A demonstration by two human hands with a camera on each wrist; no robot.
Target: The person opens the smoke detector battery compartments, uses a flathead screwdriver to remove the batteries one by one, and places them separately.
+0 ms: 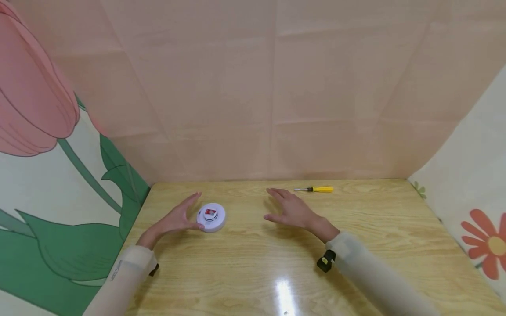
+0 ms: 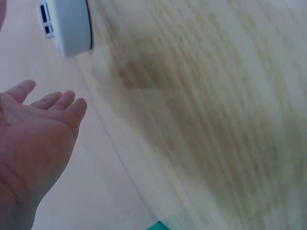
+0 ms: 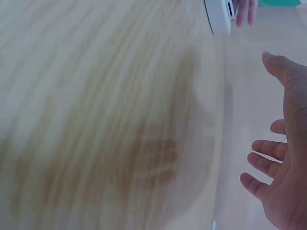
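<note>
A round white smoke detector (image 1: 217, 223) with a red label on its raised centre lies on the table, left of the middle. Beside its left edge is my left hand (image 1: 179, 217), thumb and fingers spread apart, the thumb tip right at the rim in the head view. In the left wrist view the detector (image 2: 72, 26) appears past the fingertips of that hand (image 2: 41, 129). My right hand (image 1: 294, 210) hovers over the table to the detector's right, fingers extended and holding nothing. A yellow-handled screwdriver (image 1: 322, 189) lies just beyond it.
The wood-grain table (image 1: 237, 272) ends at a pinkish cloth backdrop (image 1: 272, 109). Printed flower panels stand at both sides, a large tulip (image 1: 35, 83) on the left and a red flower (image 1: 484, 245) on the right. A dark wrist camera (image 1: 326, 262) sits under the right sleeve.
</note>
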